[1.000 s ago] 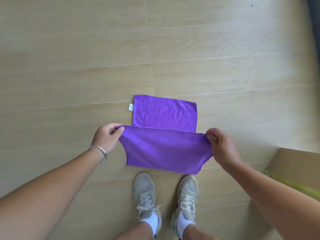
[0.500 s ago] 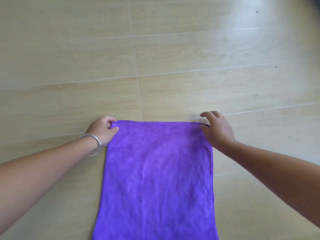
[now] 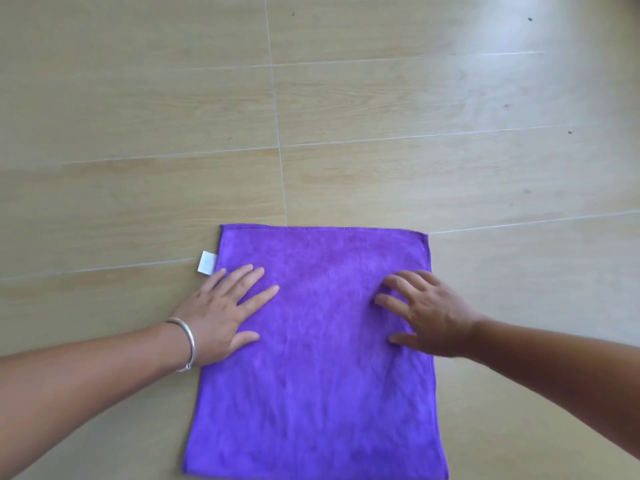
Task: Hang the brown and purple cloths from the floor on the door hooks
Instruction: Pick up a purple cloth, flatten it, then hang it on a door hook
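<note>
The purple cloth point(image 3: 322, 358) lies spread flat on the wooden floor, with a small white tag point(image 3: 206, 262) sticking out at its upper left edge. My left hand point(image 3: 221, 313), a silver bangle on the wrist, rests flat on the cloth's left side with fingers straight and spread. On the cloth's right side my right hand point(image 3: 427, 317) lies palm down, fingers spread. Neither hand holds the cloth. No brown cloth, door or hooks are in view.
Light wood-look floor tiles point(image 3: 346, 98) with pale grout lines fill the view all round the cloth. A few small dark specks dot the floor at the upper right.
Both hands pinched the cloth's top corners half a second ago; they have let go and now lie flat on the cloth, which is spread on the floor.
</note>
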